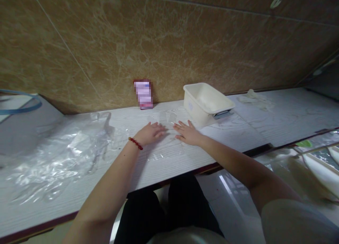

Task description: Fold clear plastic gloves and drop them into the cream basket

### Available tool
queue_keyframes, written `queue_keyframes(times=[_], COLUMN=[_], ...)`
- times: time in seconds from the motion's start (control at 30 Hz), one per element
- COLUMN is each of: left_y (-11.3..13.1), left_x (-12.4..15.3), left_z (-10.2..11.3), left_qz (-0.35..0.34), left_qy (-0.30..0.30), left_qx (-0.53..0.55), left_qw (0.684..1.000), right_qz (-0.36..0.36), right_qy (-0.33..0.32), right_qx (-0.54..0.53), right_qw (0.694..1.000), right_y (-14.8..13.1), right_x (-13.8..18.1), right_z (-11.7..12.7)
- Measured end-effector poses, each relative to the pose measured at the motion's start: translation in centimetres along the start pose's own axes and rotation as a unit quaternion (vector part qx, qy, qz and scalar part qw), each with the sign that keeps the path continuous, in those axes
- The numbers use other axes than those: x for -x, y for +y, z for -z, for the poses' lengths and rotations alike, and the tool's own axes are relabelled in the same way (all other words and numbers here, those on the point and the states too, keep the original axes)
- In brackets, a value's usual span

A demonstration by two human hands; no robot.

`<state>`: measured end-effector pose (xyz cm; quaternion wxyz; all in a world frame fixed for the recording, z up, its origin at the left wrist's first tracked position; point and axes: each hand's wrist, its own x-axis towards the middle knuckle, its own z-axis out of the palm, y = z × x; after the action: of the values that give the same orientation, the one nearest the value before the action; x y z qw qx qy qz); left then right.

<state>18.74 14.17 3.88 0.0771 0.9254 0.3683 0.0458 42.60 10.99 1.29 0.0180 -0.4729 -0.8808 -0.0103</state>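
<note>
A clear plastic bag (pixel 165 154) lies flat on the white wood-grain table, its outline faint against the surface. My left hand (pixel 152 132), with a red bead bracelet (pixel 135 143) at the wrist, rests on the bag's left part, fingers stretched out. On its right part lies my right hand (pixel 187 133), palm down with the fingers spread. Neither hand grips anything. Just beyond the right hand stands a cream plastic bin (pixel 197 108), with a grey handle or clip at its near right corner.
A heap of crumpled clear plastic (pixel 71 150) covers the table's left side. A phone (pixel 143 95) leans against the brown marbled wall (pixel 148 39). Farther right lies a crumpled whitish piece (pixel 251 96). Bagged items (pixel 312 162) sit below the table's right edge.
</note>
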Motion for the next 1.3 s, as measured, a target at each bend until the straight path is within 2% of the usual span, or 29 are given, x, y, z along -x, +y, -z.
queue_keyframes(times=[0.1, 0.13, 0.2, 0.3, 0.43, 0.6, 0.73, 0.87, 0.97, 1.1, 1.2, 1.3], left_y=[-0.5, -0.4, 0.2, 2.2, 4.0, 3.9, 4.1, 4.8, 5.1, 5.1, 5.4, 6.6], left_x=[2.0, 3.1, 5.4, 8.7, 11.0, 11.2, 10.7, 10.3, 10.2, 10.4, 10.5, 10.1], left_z=[2.0, 2.7, 3.7, 3.5, 0.7, -2.4, -3.0, -3.0, -2.8, -2.4, -2.3, -2.4], left_qz=[0.094, 0.135, 0.166, 0.123, 0.053, 0.034, 0.032, 0.051, 0.066, 0.078, 0.086, 0.086], left_qy=[0.036, 0.033, -0.006, -0.01, 0.005, 0.071, 0.093, 0.101, 0.091, 0.089, 0.107, 0.119], left_qx=[-0.011, -0.016, -0.016, 0.019, 0.059, 0.028, 0.002, -0.041, -0.045, 0.01, 0.029, 0.017], left_qw=[0.995, 0.99, 0.986, 0.992, 0.997, 0.997, 0.995, 0.993, 0.993, 0.993, 0.99, 0.989], right_qz=[0.019, 0.025, 0.032, 0.044, 0.055, 0.054, 0.057, 0.064, 0.054, 0.09, 0.099, 0.071], right_qy=[-0.016, -0.018, -0.019, -0.019, -0.021, 0.003, 0.058, 0.092, 0.108, 0.117, 0.113, 0.103], right_qx=[-0.002, -0.001, 0.004, 0.01, 0.005, -0.02, -0.063, -0.088, -0.086, -0.064, -0.053, -0.067], right_qw=[1.0, 1.0, 0.999, 0.999, 0.998, 0.998, 0.995, 0.99, 0.989, 0.987, 0.987, 0.99], right_y=[0.6, 0.7, 0.9, 1.0, 1.3, 0.8, -1.2, -3.5, -4.2, -4.0, -3.8, -4.0], right_x=[0.2, 0.2, 0.3, 0.4, 0.6, 2.3, 5.4, 7.7, 7.8, 6.8, 6.4, 6.4], right_z=[0.0, 0.1, 0.1, 0.3, 0.6, 1.8, 2.7, 2.0, 0.8, -0.2, -0.2, 0.4])
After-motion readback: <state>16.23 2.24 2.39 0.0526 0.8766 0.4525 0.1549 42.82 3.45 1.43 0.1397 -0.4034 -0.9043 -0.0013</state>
